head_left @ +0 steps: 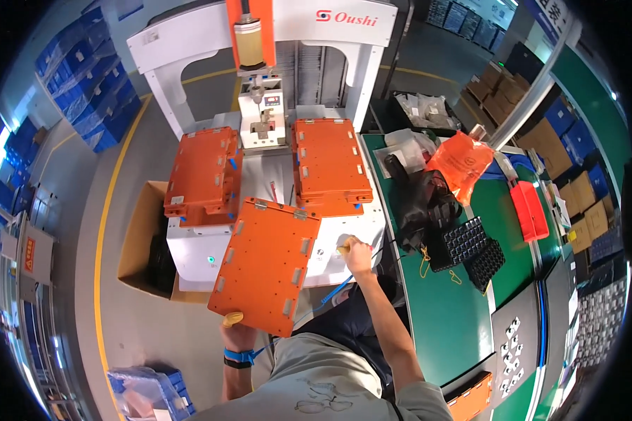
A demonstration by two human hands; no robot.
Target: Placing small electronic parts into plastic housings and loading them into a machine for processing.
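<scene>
My left hand (237,335) grips an orange rectangular plate (263,265) by its lower left corner. The plate is tilted in front of the white machine (196,261) and has small holes and metal inserts along its edges. A blue wrist strap sits on my left wrist. My right hand (357,255), with yellow finger covers, is at the machine's front panel, fingers curled; what lies under them is hidden. On the machine's bed rest two orange fixtures, one left (202,167) and one right (330,158). Between them stands a white-framed press unit (262,116) beneath a vertical spindle (248,42).
A green workbench (435,309) at right carries an orange bag (462,165), black bags, black trays (465,243) and a red bin (528,210). A cardboard box (144,245) stands left of the machine. Blue crates (88,77) are stacked at far left.
</scene>
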